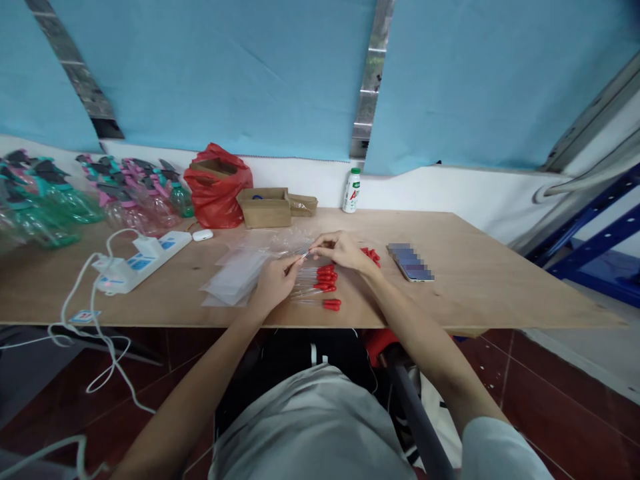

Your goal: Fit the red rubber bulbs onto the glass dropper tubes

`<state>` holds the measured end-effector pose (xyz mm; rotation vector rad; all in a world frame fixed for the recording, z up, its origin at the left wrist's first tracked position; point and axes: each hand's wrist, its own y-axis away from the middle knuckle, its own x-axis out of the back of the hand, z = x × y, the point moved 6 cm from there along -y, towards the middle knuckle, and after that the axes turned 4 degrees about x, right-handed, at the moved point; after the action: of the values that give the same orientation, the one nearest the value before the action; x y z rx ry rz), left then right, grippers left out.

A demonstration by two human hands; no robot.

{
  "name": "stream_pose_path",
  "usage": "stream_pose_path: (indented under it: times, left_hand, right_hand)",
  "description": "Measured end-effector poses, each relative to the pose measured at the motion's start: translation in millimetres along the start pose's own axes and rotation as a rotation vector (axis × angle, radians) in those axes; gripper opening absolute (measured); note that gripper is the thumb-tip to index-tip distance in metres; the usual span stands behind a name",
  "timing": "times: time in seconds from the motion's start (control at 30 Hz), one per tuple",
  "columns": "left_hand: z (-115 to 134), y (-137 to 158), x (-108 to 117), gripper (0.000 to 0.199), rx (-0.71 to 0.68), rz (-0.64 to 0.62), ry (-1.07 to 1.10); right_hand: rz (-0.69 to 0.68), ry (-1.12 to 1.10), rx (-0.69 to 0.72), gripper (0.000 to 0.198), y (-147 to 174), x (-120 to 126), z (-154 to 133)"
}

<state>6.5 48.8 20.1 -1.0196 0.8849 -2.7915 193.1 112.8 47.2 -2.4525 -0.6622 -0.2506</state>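
Both hands meet above the middle of the table, fingertips pinched together. My left hand (276,285) is closed on one end of a thin clear dropper tube (304,255). My right hand (341,251) pinches the same tube from the other side; its far end is hidden by the fingers. Just below them lie several droppers (327,274) with red bulbs pointing right, and a few more droppers (331,305) sit nearer the edge. Loose red rubber bulbs (371,257) are heaped right of my right wrist. Behind the hands is a scatter of clear tubes (293,239).
Clear plastic bags (235,279) lie left of my left hand. A power strip (145,263) with white cables, spray bottles (135,200), a red bag (220,193), a cardboard box (265,208) and a white bottle (352,191) stand farther back. A phone (411,262) rests at right.
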Motion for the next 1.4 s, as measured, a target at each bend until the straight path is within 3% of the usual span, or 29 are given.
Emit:
stream_pose_path:
  times: [0.47, 0.83, 1.4]
  left_hand:
    - [-2.4, -1.2, 3.2, 0.038, 0.007, 0.048, 0.099]
    - [-4.8, -0.6, -0.8, 0.034, -0.001, 0.028, 0.065]
    - [6.2, 1.9, 6.3, 0.037, -0.023, 0.104, -0.038]
  right_hand:
    - [0.018, 0.010, 0.011, 0.036, 0.5, 0.1, -10.2]
    - [-0.049, 0.123, 0.027, 0.038, 3.0, -3.9, -14.8]
    - [-0.057, 0.033, 0.003, 0.033, 1.2, 1.3, -8.4]
